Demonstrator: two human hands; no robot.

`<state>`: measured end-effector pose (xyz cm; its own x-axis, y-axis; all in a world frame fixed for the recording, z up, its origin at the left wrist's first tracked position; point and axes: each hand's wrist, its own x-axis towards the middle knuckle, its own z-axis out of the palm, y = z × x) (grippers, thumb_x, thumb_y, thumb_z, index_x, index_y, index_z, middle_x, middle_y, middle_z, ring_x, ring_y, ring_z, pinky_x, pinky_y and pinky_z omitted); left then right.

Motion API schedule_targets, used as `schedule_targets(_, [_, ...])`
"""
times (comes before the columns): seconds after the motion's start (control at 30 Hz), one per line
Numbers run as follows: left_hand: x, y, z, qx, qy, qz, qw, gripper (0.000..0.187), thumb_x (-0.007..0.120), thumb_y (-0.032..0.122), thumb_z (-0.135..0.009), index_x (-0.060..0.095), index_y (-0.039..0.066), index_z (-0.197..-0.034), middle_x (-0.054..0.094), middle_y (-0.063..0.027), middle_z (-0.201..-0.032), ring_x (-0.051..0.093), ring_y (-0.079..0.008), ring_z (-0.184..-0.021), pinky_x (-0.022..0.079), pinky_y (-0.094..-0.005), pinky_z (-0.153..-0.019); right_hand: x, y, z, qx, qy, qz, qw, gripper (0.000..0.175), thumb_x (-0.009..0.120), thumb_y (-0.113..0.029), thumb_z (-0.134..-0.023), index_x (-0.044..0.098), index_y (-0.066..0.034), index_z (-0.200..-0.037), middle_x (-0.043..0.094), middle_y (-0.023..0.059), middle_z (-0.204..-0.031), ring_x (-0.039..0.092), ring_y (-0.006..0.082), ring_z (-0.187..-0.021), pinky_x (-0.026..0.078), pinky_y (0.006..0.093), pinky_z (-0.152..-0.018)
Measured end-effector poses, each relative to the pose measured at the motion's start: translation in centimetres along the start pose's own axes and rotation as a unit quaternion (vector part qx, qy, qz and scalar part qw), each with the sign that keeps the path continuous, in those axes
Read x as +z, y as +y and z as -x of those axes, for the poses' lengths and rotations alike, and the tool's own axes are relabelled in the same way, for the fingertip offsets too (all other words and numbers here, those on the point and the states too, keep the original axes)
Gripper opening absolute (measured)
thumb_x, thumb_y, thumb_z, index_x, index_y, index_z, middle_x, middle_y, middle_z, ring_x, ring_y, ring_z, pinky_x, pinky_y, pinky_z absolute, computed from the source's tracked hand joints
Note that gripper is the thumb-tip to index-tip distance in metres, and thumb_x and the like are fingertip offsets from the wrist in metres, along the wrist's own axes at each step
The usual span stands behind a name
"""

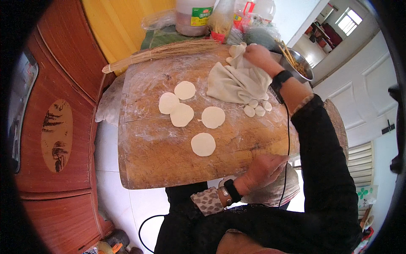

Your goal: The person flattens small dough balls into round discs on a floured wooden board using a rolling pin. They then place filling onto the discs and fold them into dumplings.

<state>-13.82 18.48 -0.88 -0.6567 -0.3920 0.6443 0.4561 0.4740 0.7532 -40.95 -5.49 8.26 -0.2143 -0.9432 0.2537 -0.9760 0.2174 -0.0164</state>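
My right hand [258, 54] grips a bunched edge of the off-white cloth [238, 82] at the far right of the wooden board [152, 139]. Several small dough pieces [249, 110] sit by the cloth's near edge. Flat round dough wrappers lie on the board: one close to me [203, 144], one a little farther off [213, 117], and a group on the left [182, 115], some overlapping. At the board's near right edge is my left hand [261, 173], its fingertips by a black cable [288, 133]. Whether they pinch the cable is unclear.
A straw whisk broom [158, 52] lies along the far edge. Behind stand a plastic jug [193, 19] and bagged goods [258, 31]. A metal bowl [298, 65] of filling with chopsticks is at far right. Red wooden cabinets [63, 127] flank the left.
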Motion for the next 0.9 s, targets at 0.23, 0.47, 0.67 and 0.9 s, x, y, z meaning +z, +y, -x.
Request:
schedule_targets(0.23, [-1.0,0.4,0.4,-0.017,-0.003,-0.005,1.0,0.02,0.062,0.007,-0.091,0.063,0.004,-0.11,0.068,-0.0157,-0.089,0.068,-0.032,-0.079,0.052,-0.0402,-0.067,-0.6,0.0,-7.1,0.035,0.05,-0.496,0.866,0.042,0.061,-0.038,-0.093,0.062,-0.0153,-0.128,0.07,0.0112,-0.111,0.067,0.0264,-0.09,0.053,0.0395,-0.082])
schedule_targets(0.47, [-0.7,0.5,0.9,-0.007,0.016,-0.013,1.0,0.02,0.061,0.008,-0.091,0.063,0.003,-0.111,0.068,-0.0159,-0.091,0.068,-0.0315,-0.081,0.053,-0.0409,-0.07,-1.3,-0.1,1.2,-0.141,-0.047,-0.2,0.968,0.028,0.066,-0.024,-0.087,0.073,-0.0062,-0.108,0.071,0.0127,-0.109,0.068,0.0232,-0.096,0.052,0.0346,-0.086])
schedule_targets(0.67, [-1.0,0.8,1.1,0.009,0.024,-0.032,0.999,0.018,0.061,0.009,-0.091,0.065,0.003,-0.108,0.069,-0.0157,-0.089,0.068,-0.0318,-0.078,0.053,-0.0408,-0.067,-1.3,1.8,9.6,-0.095,-0.094,-0.08,0.988,0.025,0.064,-0.007,-0.087,0.07,-0.0048,-0.111,0.07,0.013,-0.108,0.065,0.0246,-0.099,0.05,0.0338,-0.091])
schedule_targets(0.9, [-0.6,0.8,0.9,0.01,0.019,-0.014,1.0,0.019,0.062,0.008,-0.089,0.064,0.003,-0.108,0.069,-0.015,-0.087,0.068,-0.0311,-0.077,0.053,-0.0386,-0.065,-2.9,-5.2,15.3,-0.206,-0.068,-0.184,0.959,0.023,0.07,-0.019,-0.087,0.068,-0.0076,-0.107,0.067,0.0102,-0.104,0.062,0.0302,-0.098,0.05,0.0392,-0.084])
